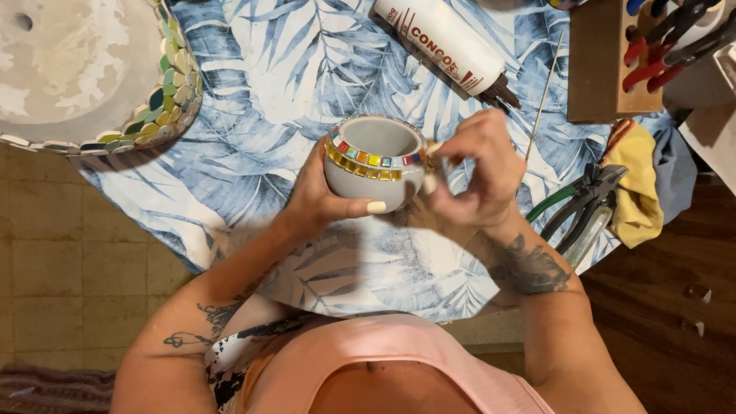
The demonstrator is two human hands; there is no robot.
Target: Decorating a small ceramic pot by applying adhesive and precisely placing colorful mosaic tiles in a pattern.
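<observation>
View from above of a person seated at a counter (253,92) covered with a blue-and-white leaf-print cloth. The left hand (326,195) cups a small grey round pot (376,165) from below and from the side, thumb laid across its front wall, holding it tilted in the air just above the cloth near the counter's near edge. A double band of small coloured tiles (366,162), yellow below and mixed colours above, runs along the pot's rim on the facing side. The right hand (479,165) is curled, wrist bent, its fingertips pinched together against the pot's right rim; a small pale piece shows at the fingertips, too small to identify. Both forearms, each tattooed, angle inward from the body toward the pot. At upper left rests a large round grey vessel (69,69) edged with green and cream tiles. Beyond the pot lies a white tube with a dark nozzle (448,46), and beside it a thin stick (544,92). At upper right stands a wooden block (606,61) holding red- and blue-handled tools. Right of the right hand lie dark-handled nippers (586,203), a yellow cloth (636,184) and a blue cloth (675,172).
</observation>
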